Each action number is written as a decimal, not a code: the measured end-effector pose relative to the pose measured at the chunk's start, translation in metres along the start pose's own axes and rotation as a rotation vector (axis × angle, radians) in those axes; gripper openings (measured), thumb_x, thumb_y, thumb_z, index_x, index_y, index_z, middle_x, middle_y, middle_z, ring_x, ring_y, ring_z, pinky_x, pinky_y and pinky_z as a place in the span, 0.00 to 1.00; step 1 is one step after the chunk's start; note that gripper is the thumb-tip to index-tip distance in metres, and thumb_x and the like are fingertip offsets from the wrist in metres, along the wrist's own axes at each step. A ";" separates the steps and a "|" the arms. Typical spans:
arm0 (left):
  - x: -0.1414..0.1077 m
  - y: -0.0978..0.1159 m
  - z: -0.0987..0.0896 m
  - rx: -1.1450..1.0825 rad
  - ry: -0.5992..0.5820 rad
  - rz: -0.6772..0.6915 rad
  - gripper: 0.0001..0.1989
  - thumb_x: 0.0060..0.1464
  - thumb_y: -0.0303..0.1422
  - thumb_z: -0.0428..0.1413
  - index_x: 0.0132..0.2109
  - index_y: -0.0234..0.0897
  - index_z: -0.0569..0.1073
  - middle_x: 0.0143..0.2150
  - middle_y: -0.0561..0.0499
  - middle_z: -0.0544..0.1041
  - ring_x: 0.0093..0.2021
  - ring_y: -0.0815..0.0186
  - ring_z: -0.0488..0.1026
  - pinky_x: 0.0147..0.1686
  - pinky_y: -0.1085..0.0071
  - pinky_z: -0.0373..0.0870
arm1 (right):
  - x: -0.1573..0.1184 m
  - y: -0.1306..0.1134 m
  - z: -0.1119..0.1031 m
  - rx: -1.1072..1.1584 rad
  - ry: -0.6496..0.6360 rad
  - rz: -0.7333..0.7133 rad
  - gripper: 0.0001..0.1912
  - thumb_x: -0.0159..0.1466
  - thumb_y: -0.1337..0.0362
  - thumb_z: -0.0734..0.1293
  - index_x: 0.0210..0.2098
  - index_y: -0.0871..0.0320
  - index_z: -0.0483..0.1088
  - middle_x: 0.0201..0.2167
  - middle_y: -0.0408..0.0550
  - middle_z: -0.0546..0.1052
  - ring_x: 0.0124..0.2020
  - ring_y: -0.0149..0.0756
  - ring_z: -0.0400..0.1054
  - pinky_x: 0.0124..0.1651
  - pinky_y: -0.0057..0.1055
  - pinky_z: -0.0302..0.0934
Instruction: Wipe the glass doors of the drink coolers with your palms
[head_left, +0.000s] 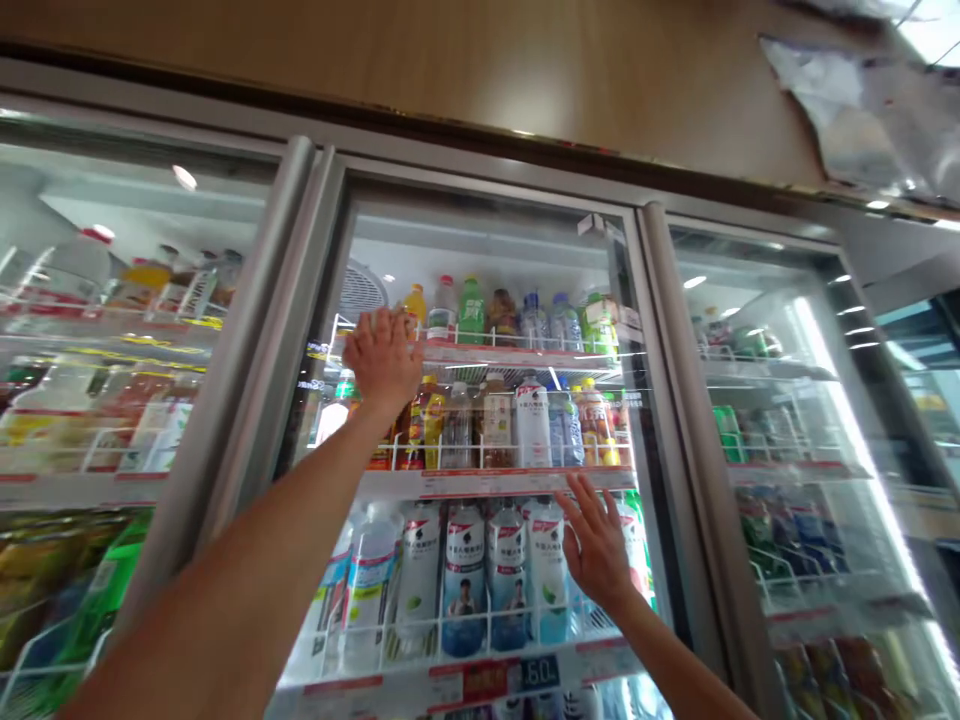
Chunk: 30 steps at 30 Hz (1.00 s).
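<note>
My left hand (384, 362) is raised in front of the upper left part of the middle fridge's glass door (480, 230). Its fingers are stretched out and nothing shows in it. Lower and to the right, my right hand (598, 545) is also open before the same door, fingers apart. Whether either palm presses on the glass, I cannot tell. Behind the door, drinks stand on shelves: a green bottle (472, 312) on the top row, a white bottle (532, 420) on the middle row, and blue-and-white bottles (465, 580) below. My hands and forearms hide some of them.
A grey door frame (255, 350) parts the middle door from the left fridge, where a large red-capped bottle (79, 265) stands. Another upright (694, 430) borders the right fridge. Above runs a brown wooden panel (450, 70), with crumpled plastic wrapping (862, 115) at upper right.
</note>
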<state>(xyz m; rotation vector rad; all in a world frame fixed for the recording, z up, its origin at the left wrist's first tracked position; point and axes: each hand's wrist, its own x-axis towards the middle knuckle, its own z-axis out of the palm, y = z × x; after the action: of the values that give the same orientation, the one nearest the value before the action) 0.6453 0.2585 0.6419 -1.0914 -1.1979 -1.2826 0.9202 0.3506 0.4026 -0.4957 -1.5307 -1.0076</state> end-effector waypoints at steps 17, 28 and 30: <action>-0.008 -0.012 -0.003 0.004 0.017 0.040 0.27 0.58 0.41 0.43 0.61 0.35 0.61 0.66 0.42 0.57 0.68 0.50 0.46 0.63 0.46 0.43 | 0.001 -0.001 0.002 -0.016 0.000 0.003 0.28 0.60 0.73 0.57 0.60 0.53 0.58 0.64 0.51 0.59 0.65 0.44 0.51 0.64 0.52 0.46; -0.080 0.046 0.026 -0.370 -0.104 0.496 0.32 0.55 0.23 0.42 0.66 0.36 0.46 0.68 0.41 0.52 0.68 0.64 0.46 0.61 0.60 0.57 | 0.074 -0.039 0.003 0.217 0.094 0.061 0.29 0.65 0.71 0.53 0.64 0.50 0.50 0.65 0.50 0.57 0.65 0.42 0.51 0.63 0.50 0.50; -0.079 0.035 0.025 -0.395 -0.046 0.410 0.31 0.56 0.27 0.45 0.66 0.36 0.45 0.68 0.39 0.52 0.68 0.62 0.46 0.61 0.58 0.58 | 0.118 -0.057 0.018 0.344 0.093 0.044 0.27 0.66 0.69 0.51 0.64 0.53 0.49 0.64 0.52 0.57 0.65 0.41 0.51 0.61 0.47 0.54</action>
<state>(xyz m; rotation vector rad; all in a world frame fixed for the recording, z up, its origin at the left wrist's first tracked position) 0.6851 0.2915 0.5684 -1.5675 -0.7109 -1.1970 0.8379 0.3076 0.4967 -0.2357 -1.5619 -0.7037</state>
